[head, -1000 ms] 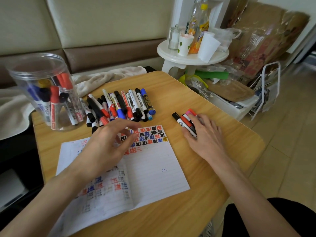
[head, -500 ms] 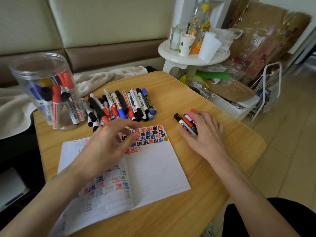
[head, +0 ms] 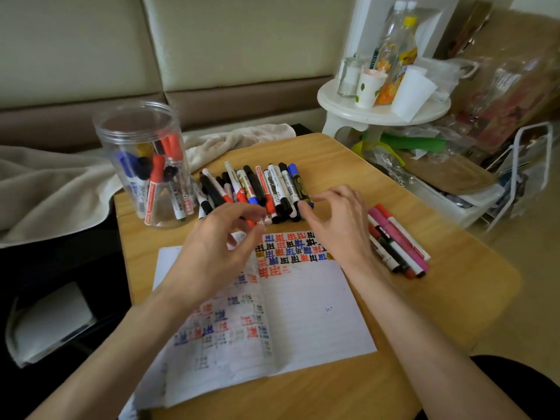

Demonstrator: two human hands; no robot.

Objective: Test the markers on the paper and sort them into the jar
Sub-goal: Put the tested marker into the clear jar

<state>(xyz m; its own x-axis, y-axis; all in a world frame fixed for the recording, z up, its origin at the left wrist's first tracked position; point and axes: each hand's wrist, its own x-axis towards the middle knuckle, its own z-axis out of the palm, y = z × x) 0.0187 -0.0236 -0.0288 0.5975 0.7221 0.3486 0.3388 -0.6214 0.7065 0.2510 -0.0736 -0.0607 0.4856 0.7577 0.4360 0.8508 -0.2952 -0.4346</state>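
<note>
An open lined notebook lies on the wooden table, its top rows filled with red, blue and black test marks. Behind it, several loose markers lie side by side. A clear plastic jar at the back left holds several markers upright. A smaller group of markers, one of them pink, lies to the right of the notebook. My left hand hovers over the notebook's top edge, fingers loosely curved near the markers' near ends. My right hand reaches to the right end of the row, its thumb at a marker's tip, holding nothing.
A beige blanket lies on the sofa to the left of the table. A round white side table with cups and bottles stands at the back right. Bags and a white bin crowd the floor beside the table's right edge.
My right hand left the small marker group and moved left to the end of the marker row. My left hand shifted slightly forward toward the row.
</note>
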